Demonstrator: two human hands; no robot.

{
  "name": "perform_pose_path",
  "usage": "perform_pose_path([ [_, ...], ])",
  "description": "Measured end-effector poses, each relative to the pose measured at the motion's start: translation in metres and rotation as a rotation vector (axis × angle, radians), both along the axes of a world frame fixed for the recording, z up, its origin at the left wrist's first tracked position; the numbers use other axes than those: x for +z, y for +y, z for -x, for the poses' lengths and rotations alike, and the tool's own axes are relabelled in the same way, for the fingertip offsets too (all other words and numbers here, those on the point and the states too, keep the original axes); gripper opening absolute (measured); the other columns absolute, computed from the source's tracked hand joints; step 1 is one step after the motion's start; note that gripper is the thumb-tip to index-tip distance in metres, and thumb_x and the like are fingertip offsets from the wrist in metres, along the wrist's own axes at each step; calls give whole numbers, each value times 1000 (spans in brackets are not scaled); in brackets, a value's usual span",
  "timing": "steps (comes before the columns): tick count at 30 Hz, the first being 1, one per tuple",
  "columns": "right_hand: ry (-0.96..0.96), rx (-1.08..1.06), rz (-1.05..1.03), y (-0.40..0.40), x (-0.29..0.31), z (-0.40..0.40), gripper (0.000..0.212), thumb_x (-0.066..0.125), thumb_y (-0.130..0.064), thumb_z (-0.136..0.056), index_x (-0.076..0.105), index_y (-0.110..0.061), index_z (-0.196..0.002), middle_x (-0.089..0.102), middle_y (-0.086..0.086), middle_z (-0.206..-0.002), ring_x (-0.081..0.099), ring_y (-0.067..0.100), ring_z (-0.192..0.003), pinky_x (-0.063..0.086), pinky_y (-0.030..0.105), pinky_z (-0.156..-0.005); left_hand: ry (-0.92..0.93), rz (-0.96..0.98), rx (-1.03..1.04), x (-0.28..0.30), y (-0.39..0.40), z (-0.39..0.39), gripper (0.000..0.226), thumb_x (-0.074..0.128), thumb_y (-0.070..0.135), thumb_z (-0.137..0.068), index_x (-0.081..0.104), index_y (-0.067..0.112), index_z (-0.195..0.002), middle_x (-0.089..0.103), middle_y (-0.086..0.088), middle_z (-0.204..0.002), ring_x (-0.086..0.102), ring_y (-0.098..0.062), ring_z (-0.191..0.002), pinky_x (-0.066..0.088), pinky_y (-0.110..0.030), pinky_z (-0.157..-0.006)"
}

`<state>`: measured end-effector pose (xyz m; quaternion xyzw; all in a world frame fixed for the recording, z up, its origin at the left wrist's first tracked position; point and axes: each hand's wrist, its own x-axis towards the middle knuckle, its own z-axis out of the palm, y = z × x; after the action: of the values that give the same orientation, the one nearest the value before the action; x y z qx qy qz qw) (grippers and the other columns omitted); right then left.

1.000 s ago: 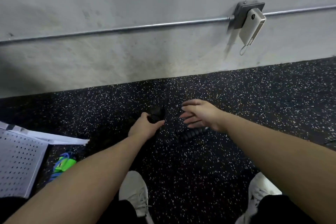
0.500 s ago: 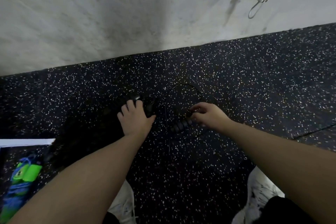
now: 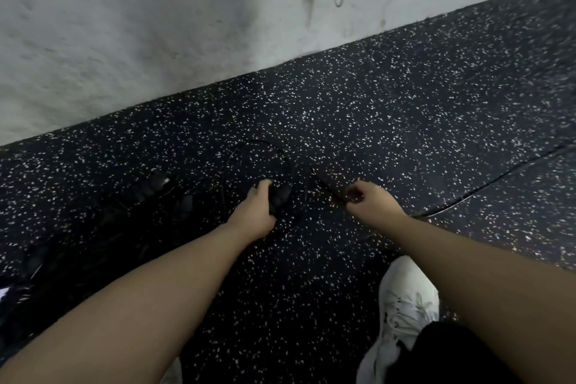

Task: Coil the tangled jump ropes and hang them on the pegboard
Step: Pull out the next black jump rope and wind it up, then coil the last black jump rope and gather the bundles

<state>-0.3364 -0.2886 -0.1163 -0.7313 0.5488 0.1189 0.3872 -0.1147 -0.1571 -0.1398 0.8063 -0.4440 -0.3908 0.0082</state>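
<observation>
Your left hand (image 3: pixel 254 212) has its grip curled around a ribbed black handle (image 3: pixel 280 196) just ahead of your knuckles, which anchors 1 end of the jump rope (image 3: pixel 258 146) so the cord can be drawn out rather than dragged as a knot. Your right hand (image 3: pixel 371 201) pinches the thin cord between thumb and curled fingers, low against the floor (image 3: pixel 436 103), and a loop of that cord arcs away beyond the left grip, which suggests you are feeding slack through to size the first coil. More dark handles (image 3: pixel 156 184) and tangled cord lie off to the outside of the left grip, too dim to sort out. Against 0.5 s ago, your right hand has let go of the handle it was picking at and taken the cord instead, and your left has moved onto that handle. The pegboard is not in sight now
</observation>
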Motion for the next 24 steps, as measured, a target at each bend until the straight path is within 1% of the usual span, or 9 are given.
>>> perform_pose_path([
  [4,135,-12,46,-14,-11,41,46,65,-25,-86,58,-25,-131,59,6,-127,57,26,-111,52,37,-89,-187,46,-29,15,-26,9,62,54,25,-100,22,15,-153,24,-12,-152,53,-17,-78,45,-31,-61],
  [6,200,-2,56,-19,-15,54,50,66,-27,-85,55,-23,-134,56,8,-130,54,30,-117,52,43,-94,-281,57,-123,26,-41,14,67,49,27,-102,10,24,-157,21,-14,-158,54,-18,-72,44,-32,-56],
  [8,276,52,43,-23,-15,64,53,68,-30,-86,52,-23,-136,52,6,-133,50,30,-122,50,45,-98,-250,92,-162,38,-54,24,66,40,24,-104,5,39,-157,25,-15,-156,57,-19,-67,44,-32,-50],
  [10,365,155,61,-23,-16,72,52,67,-36,-89,50,-26,-137,49,3,-135,46,28,-127,46,44,-99,-151,159,-81,50,-63,37,54,36,20,-105,25,45,-151,26,-12,-151,59,-20,-67,52,-35,-52],
  [13,408,225,93,-21,-22,82,44,62,-34,-93,52,-27,-135,50,3,-135,47,27,-127,45,44,-98,-23,237,-13,53,-71,61,39,37,19,-105,55,40,-132,24,0,-147,61,-20,-74,58,-40,-67],
  [16,379,230,93,-20,-24,91,28,54,-20,-94,63,-22,-120,62,3,-125,57,27,-116,50,39,-94,47,253,-50,49,-79,88,32,44,28,-103,60,38,-128,26,6,-142,61,-14,-75,54,-32,-64],
  [18,376,234,83,-19,-22,98,25,54,-22,-94,68,-23,-115,67,2,-117,62,26,-110,51,35,-89,77,252,-84,46,-84,105,29,50,32,-101,61,40,-126,27,7,-141,61,-13,-77,53,-29,-65],
  [20,313,210,54,-17,-23,104,24,58,-26,-92,70,-24,-113,69,0,-112,64,24,-104,53,33,-87,108,243,-121,44,-88,120,29,54,35,-98,61,41,-126,27,8,-143,60,-13,-83,54,-30,-71],
  [24,-185,-206,-37,-16,-16,89,21,72,-25,-84,76,-27,-105,70,-13,-86,61,-5,-74,45,13,-65,94,179,-272,39,-98,135,47,61,41,-92,54,43,-139,22,9,-147,56,-14,-102,54,-33,-88],
])
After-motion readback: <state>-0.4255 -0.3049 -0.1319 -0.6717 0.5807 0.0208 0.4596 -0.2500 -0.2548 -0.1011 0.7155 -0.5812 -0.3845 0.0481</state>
